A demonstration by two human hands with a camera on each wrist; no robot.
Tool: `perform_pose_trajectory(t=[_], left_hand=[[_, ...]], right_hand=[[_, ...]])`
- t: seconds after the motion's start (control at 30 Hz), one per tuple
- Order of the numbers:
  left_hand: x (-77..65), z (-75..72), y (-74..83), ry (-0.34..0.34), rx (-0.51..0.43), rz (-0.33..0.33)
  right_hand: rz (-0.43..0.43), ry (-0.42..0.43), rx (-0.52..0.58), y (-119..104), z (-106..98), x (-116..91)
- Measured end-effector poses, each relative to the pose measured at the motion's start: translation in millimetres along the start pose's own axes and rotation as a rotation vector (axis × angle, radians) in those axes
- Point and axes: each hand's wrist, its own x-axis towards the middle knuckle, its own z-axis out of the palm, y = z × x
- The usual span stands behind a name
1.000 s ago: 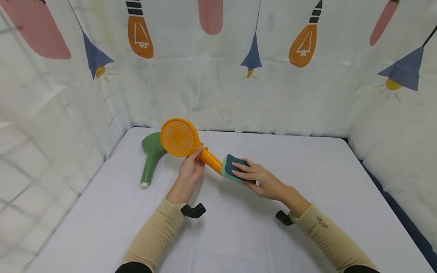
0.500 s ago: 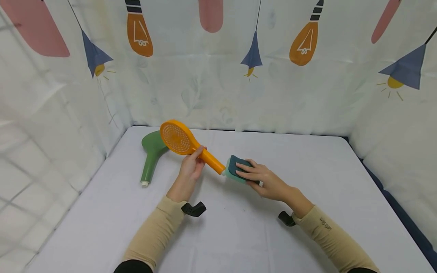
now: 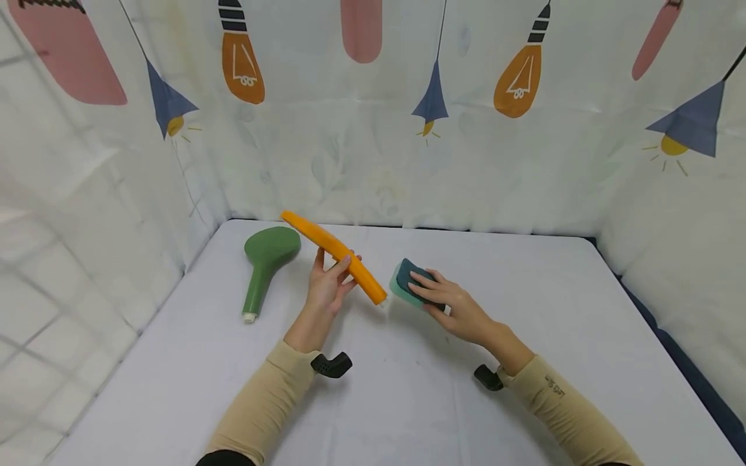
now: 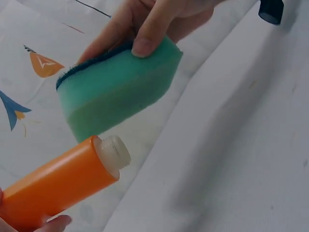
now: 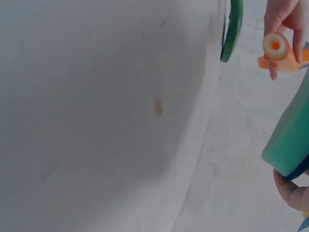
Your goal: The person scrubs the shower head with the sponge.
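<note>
My left hand [image 3: 327, 288] grips an orange shower head [image 3: 364, 279] by its handle, above the table. The shower head is turned edge-on in the head view, so its perforated face is hidden. A whitish threaded end [image 4: 116, 152] sticks out of the handle in the left wrist view. To the right, my right hand [image 3: 457, 307] holds a sponge [image 4: 120, 89], light green with a dark blue-green scouring layer, thumb on one side and fingers on the other. A small gap separates the sponge from the handle's end in the head view.
A green shower head [image 3: 265, 272] lies on the white-covered table [image 3: 396, 401], left of my left hand, its whitish threaded end toward me. White curtains [image 3: 373, 162] printed with lamps and bulbs stand behind the table and at its sides.
The orange shower head has rotated in my left hand, from its perforated face showing to edge-on. The sponge has come off the handle's end and moved slightly right with my right hand.
</note>
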Motion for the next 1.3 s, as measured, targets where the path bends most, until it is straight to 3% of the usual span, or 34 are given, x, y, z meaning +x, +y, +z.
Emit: perform_pose_trajectory(t=[0.27, 0.4, 0.63, 0.8, 0.93, 1.13, 1.3], left_hand=[[-1.7, 7.9, -4.5, -0.132, -0.03, 0.009], [-3.4, 8.3, -6.1, -0.193, -0.03, 0.046], [-5.9, 2.5, -7.4, -0.228, 0.031, 0.081], [-7.0, 0.5, -5.9, -0.284, 0.013, 0.062], [-7.5, 4.7, -5.2, -0.302, -0.03, 0.027], [-8.8, 13.4, -13.2, -0.317, 0.026, 0.012], [-11.1, 19.4, -20.4, -0.306, 0.034, 0.002]], right_hand=[[-0.042, 0.032, 0.011, -1.4, 10.2, 12.3], [-0.043, 0.044, 0.011, -3.5, 13.1, 15.7], [-0.033, 0.073, -0.05, -4.6, 13.7, 17.6], [-0.095, 0.055, -0.142, -3.6, 11.8, 19.8], [-0.1, 0.031, -0.219, -6.3, 11.8, 24.5], [-0.046, 0.065, -0.263, -15.8, 16.0, 41.9], [-0.107, 0.103, -0.39, -19.6, 21.4, 52.6]])
